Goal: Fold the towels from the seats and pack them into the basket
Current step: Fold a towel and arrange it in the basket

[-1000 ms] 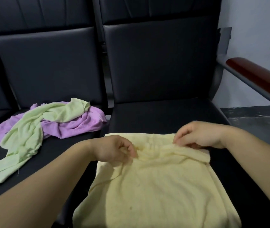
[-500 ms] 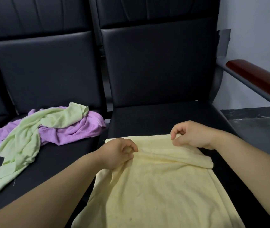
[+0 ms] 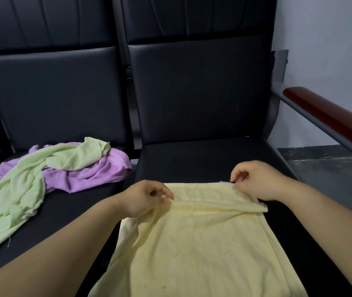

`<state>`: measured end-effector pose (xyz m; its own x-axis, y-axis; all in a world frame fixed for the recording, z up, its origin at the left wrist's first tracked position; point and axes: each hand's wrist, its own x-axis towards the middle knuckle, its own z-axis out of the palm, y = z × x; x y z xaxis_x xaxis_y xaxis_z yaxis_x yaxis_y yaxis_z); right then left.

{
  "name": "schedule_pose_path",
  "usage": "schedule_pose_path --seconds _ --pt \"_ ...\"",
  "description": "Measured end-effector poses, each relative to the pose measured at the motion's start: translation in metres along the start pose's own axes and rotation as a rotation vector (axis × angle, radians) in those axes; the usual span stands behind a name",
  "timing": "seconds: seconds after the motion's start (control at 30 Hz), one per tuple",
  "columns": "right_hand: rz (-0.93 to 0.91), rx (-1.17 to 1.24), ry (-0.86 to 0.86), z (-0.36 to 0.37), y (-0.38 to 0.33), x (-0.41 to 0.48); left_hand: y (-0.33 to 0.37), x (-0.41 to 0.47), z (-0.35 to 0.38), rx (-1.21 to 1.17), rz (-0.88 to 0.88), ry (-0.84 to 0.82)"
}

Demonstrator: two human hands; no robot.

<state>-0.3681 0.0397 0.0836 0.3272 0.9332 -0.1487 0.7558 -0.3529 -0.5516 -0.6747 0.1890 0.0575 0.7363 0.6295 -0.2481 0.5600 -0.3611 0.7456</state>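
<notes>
— Yellow towel (image 3: 202, 243): where did it lie?

— Spread across the black right-hand seat (image 3: 202, 159), with its near part running out of the bottom of the view. Its far edge was turned back on itself in a narrow, rumpled band.

— And the hands?

— Both gripped that far edge. The left hand (image 3: 147, 199) pinched the left corner between thumb and curled fingers. The right hand (image 3: 254, 181) pinched the right corner, where a small white tag showed.

— What could have gone wrong from there?

— Most likely a crooked fold. The turned-back band looked uneven from side to side, so drawing the corners over at different rates would have left a skewed edge. The towel's left side also hung past the seat edge, and that weight might have dragged it sideways or towards the floor if either pinch loosened.

— Was anything else waiting?

— A green towel (image 3: 20, 189) lay tangled over a purple towel (image 3: 93, 172) on the left-hand seat (image 3: 74, 211), both unfolded. No basket was in view, so where the folded towel would go could not be told.
</notes>
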Motion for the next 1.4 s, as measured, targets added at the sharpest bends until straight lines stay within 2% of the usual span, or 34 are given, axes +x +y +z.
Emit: schedule_pose_path --seconds 0.07,0.13,0.37,0.5,0.73,1.0,1.27,1.4 --pt "-0.043 -0.068 -0.172 0.009 -0.011 -0.008 -0.001 -0.002 -0.002 -0.025 0.016 0.029" --pt "-0.075 -0.157 -0.262 0.015 -0.016 -0.012 -0.002 -0.002 -0.004 -0.014 0.03 0.077" --pt "-0.05 -0.19 -0.3 0.015 -0.014 -0.009 -0.008 -0.009 -0.018 0.135 -0.003 0.231" --pt "-0.005 -0.133 -0.242 0.005 -0.007 -0.009 -0.015 -0.01 -0.025 0.178 -0.049 0.298" --pt "0.035 0.023 0.024 0.005 -0.001 -0.003 -0.026 0.002 -0.022 0.141 -0.108 0.421" --pt "0.089 -0.04 0.055 0.017 0.013 0.006 -0.035 0.01 -0.018 0.144 -0.134 0.454" --pt "0.114 -0.106 0.091 0.014 0.012 0.008 -0.041 0.01 -0.033 0.218 -0.132 0.329" --pt "0.132 -0.125 0.091 0.009 0.011 0.007 -0.046 0.011 -0.036 0.284 -0.126 0.336"
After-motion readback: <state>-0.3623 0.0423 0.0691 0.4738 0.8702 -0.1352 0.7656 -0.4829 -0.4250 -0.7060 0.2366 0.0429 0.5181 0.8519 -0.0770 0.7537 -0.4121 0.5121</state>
